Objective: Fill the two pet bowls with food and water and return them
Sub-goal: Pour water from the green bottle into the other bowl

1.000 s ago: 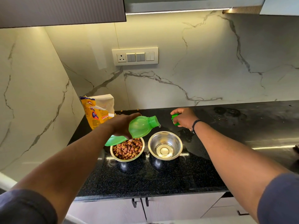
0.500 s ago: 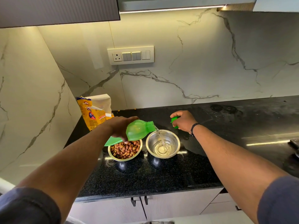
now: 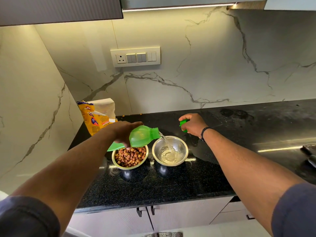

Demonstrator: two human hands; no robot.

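Observation:
Two steel pet bowls stand side by side on the black counter (image 3: 171, 189). The left bowl (image 3: 116, 161) holds brown kibble. The right bowl (image 3: 156, 151) has a shallow pool of water. My left hand (image 3: 123, 132) grips a green water bottle (image 3: 143, 137), tipped on its side above the bowls, mouth to the right. A stream of water falls from it into the right bowl. My right hand (image 3: 194, 124) rests behind the right bowl, closed on the green bottle cap (image 3: 182, 123).
A yellow pet food bag (image 3: 95, 115) stands open in the left corner against the marble wall. A few loose kibbles lie along the back edge. A dark object (image 3: 309, 151) sits at the counter's far right. Cabinet doors with handles are below.
The bottle has tilted further down and water now pours into the right bowl, where the level has risen. My right hand has stayed in place with the cap.

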